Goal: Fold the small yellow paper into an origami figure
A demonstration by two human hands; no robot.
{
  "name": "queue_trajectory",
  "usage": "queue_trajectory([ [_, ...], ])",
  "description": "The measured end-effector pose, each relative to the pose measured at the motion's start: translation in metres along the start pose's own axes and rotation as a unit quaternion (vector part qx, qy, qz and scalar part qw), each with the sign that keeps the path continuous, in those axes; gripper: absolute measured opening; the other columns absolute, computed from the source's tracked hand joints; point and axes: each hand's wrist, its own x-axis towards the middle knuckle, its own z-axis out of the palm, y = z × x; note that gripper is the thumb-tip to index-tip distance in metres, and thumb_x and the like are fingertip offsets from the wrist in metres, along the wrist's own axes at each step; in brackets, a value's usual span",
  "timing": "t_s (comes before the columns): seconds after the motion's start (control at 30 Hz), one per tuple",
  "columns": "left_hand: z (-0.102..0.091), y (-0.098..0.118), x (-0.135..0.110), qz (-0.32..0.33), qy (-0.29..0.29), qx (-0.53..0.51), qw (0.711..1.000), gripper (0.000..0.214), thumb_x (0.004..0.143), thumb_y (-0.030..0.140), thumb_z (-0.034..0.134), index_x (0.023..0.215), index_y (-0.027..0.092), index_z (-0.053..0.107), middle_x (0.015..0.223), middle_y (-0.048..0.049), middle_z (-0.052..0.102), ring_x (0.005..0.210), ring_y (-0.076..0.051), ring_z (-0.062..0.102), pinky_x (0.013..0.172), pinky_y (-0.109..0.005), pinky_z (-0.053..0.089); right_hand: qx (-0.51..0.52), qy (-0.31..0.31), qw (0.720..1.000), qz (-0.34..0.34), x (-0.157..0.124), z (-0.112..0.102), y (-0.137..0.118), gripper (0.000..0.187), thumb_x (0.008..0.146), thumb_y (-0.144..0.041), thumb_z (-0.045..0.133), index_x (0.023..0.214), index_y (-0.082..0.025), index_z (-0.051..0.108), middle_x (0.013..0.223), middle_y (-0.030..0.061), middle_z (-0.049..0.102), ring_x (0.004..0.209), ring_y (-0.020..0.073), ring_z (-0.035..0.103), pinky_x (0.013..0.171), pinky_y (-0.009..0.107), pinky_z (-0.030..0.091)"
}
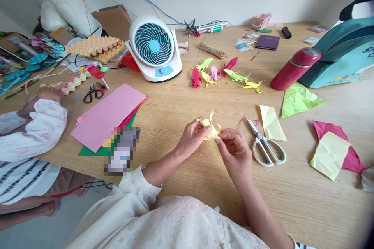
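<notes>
Between my two hands, above the wooden table, is a pale yellow folded paper figure with thin curled limbs sticking up. My left hand pinches its left side between thumb and fingers. Thumb and fingertips of my right hand close on its lower right part. White-handled scissors lie just right of my right hand, blades pointing away. A cream paper piece rests beyond them. Farther back sit several finished folded figures, among them a yellow one and a green one.
Coloured paper sheets and a blurred-out object lie left. A white fan stands behind. At right are a red bottle, a teal bag, green paper and more scraps. Another person's sleeve reaches in at far left.
</notes>
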Motion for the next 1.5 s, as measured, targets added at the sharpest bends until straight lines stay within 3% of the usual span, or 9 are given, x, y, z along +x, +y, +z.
queue_trajectory([
  [0.4,0.0,-0.001,-0.001,-0.022,-0.007,-0.024,0.999,0.039,0.078,0.05,0.075,0.084,0.014,0.063,0.085,-0.0038,0.068,0.082,-0.014,0.064,0.078,-0.025,0.049,0.016,0.002,0.999,0.03,-0.001,0.001,-0.001,0.012,0.09,-0.033,0.068,0.098,-0.025,0.065,0.104,0.0064,0.061,0.098,0.0197,0.063,0.083,0.037,0.058],
  [0.67,0.001,-0.008,0.001,-0.065,0.004,-0.044,0.997,0.049,0.072,0.059,0.078,0.085,0.014,0.063,0.086,-0.0046,0.069,0.074,-0.012,0.061,0.065,-0.022,0.047,0.075,0.006,0.993,0.089,0.0,0.002,0.0,0.016,0.087,-0.033,0.072,0.099,-0.024,0.065,0.102,0.0045,0.061,0.089,0.0168,0.064,0.081,0.034,0.057],
  [0.97,-0.004,-0.011,0.0,-0.064,-0.039,-0.036,0.996,0.043,0.082,0.056,0.07,0.095,0.016,0.062,0.092,-0.004,0.066,0.083,-0.013,0.06,0.072,-0.022,0.05,0.122,0.043,0.981,0.146,0.0,0.004,-0.005,0.027,0.083,-0.034,0.077,0.103,-0.023,0.062,0.093,0.0033,0.066,0.082,0.0164,0.067,0.074,0.032,0.055],
  [1.1,-0.008,-0.011,0.001,-0.065,-0.01,-0.012,0.998,0.039,0.083,0.055,0.068,0.094,0.018,0.063,0.094,-0.0028,0.065,0.087,-0.013,0.06,0.075,-0.021,0.049,0.111,0.064,0.979,0.159,0.001,0.004,-0.002,0.031,0.082,-0.036,0.078,0.104,-0.023,0.061,0.087,0.0022,0.068,0.08,0.0164,0.067,0.069,0.029,0.054],
  [1.33,-0.006,-0.015,0.005,-0.086,0.007,-0.038,0.996,0.045,0.074,0.057,0.076,0.084,0.016,0.062,0.085,-0.002,0.067,0.076,-0.01,0.059,0.066,-0.02,0.045,0.089,0.02,0.979,0.183,0.002,0.006,0.001,0.034,0.081,-0.042,0.076,0.103,-0.023,0.06,0.097,0.0057,0.069,0.078,0.0164,0.067,0.062,0.028,0.052],
  [1.5,-0.011,-0.019,0.007,-0.12,0.022,-0.066,0.99,0.048,0.072,0.058,0.078,0.093,0.017,0.063,0.087,-0.0023,0.069,0.075,-0.011,0.063,0.065,-0.02,0.048,0.051,0.007,0.982,0.182,0.002,0.002,0.003,0.033,0.083,-0.043,0.073,0.106,-0.023,0.061,0.102,0.0071,0.069,0.077,0.0167,0.069,0.061,0.028,0.054],
])
